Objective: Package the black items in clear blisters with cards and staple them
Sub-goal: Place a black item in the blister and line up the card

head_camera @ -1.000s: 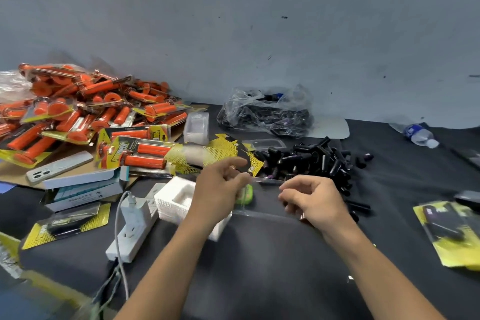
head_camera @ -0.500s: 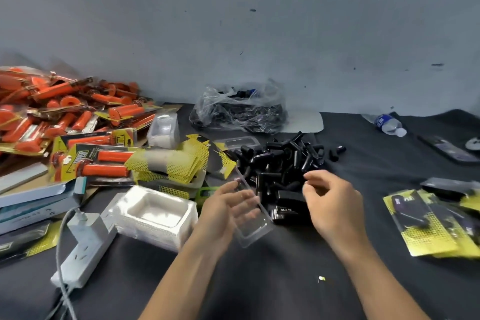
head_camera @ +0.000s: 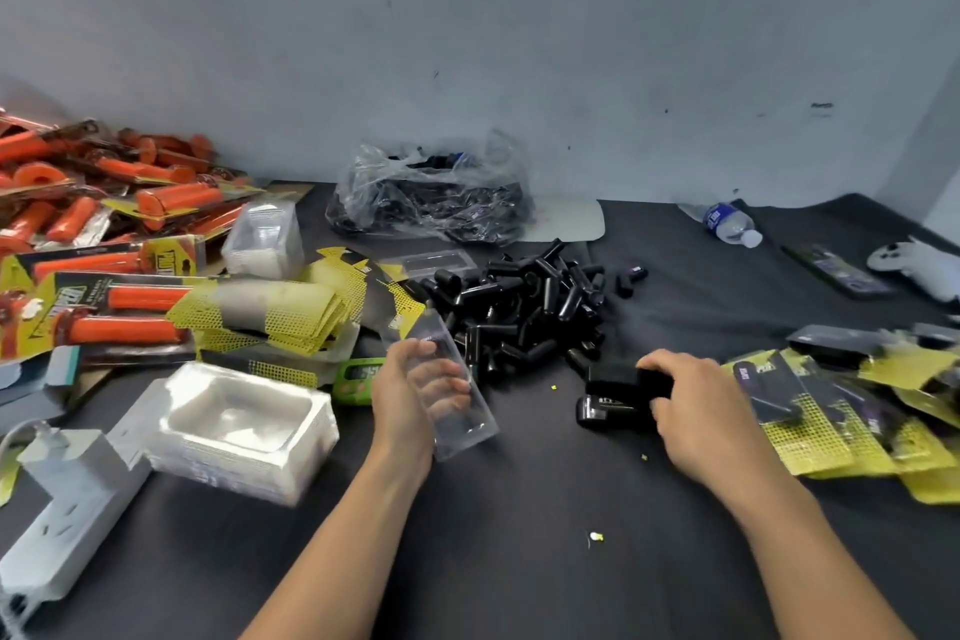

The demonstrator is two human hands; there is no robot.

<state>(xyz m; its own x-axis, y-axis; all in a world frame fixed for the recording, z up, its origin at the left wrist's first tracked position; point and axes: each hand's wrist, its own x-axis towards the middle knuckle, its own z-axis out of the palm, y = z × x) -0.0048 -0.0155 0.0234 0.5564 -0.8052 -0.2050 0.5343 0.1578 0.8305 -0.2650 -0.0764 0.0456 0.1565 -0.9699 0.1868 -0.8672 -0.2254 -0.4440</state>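
Observation:
My left hand (head_camera: 402, 392) holds a clear blister (head_camera: 457, 395) upright in front of me; the blister looks empty. Just beyond it lies a heap of black items (head_camera: 524, 309) on the dark table (head_camera: 519, 535). My right hand (head_camera: 696, 403) is closed around a black stapler (head_camera: 615, 398) that rests on the table to the right of the heap. A stack of yellow cards (head_camera: 280, 309) lies left of the heap. Finished yellow-carded packs (head_camera: 841, 405) are piled at the right.
Orange grips in packs (head_camera: 104, 224) are piled at the far left. A stack of white trays (head_camera: 234, 426) and a white power strip (head_camera: 57, 530) sit at the near left. A plastic bag of black parts (head_camera: 431, 195) and a water bottle (head_camera: 730, 224) lie by the wall.
My right hand moved from the heap of black items to the stapler and closed on it. My left hand kept the clear blister. The camera turned right.

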